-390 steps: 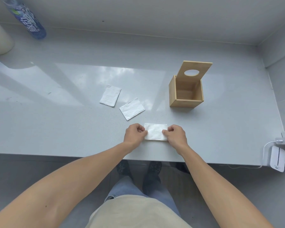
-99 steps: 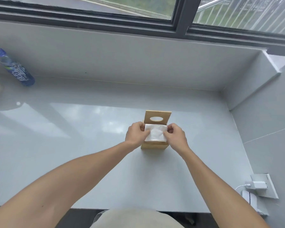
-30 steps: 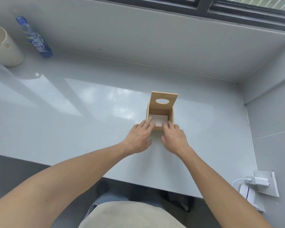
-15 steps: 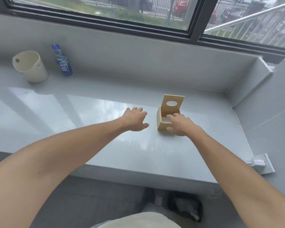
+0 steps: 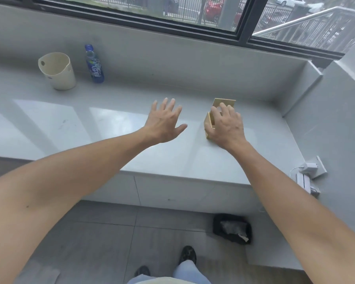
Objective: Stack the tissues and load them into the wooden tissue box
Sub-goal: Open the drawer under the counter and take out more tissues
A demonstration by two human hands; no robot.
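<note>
The wooden tissue box (image 5: 207, 124) stands on the grey counter (image 5: 115, 128), right of centre, its lid (image 5: 230, 102) upright at the back. My right hand (image 5: 226, 126) lies over the front and top of the box, with its fingers stretched out onto the lid. It covers the opening, so the tissues inside are hidden. My left hand (image 5: 164, 121) hovers above the counter a hand's width left of the box, fingers spread, holding nothing.
A cream bucket (image 5: 57, 71) and a blue water bottle (image 5: 94, 65) stand at the counter's back left. A wall closes the right end, with a white charger and socket (image 5: 309, 169) on it. A black bin (image 5: 232, 228) sits on the floor below.
The stacked tissues went into the box. My left hand has drawn away to the left and spread open. My right hand has slid up over the box to the lid.
</note>
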